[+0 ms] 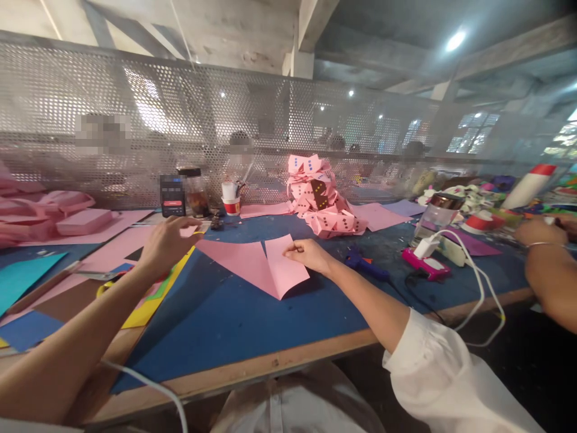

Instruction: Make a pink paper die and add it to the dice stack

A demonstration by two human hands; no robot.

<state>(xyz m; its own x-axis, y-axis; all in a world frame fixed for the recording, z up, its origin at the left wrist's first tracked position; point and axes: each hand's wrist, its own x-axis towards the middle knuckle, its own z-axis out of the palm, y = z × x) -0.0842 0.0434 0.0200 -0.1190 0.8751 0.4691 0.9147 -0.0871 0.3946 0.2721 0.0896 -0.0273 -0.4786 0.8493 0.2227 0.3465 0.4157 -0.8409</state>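
Observation:
A sheet of pink paper [243, 261] is held above the blue table top in front of me, with a slit running in from its far edge. My right hand [306, 254] pinches the part right of the slit between thumb and fingers. At the sheet's left corner, my left hand [166, 243] has thumb and forefinger curled round the paper; its exact grip is partly hidden. Beyond my right hand stands a stack of folded pink paper pieces with coloured dots [318, 195]. A blue glue gun [367, 264] lies right of that hand.
Coloured sheets and yellow-handled scissors [108, 282] lie to the left, near pink bundles [85, 221]. A phone [173, 195], a jar [197, 195] and a cup [231, 201] stand at the back. To the right are a pink power strip [426, 264], a white cable and another person's arm [547, 264].

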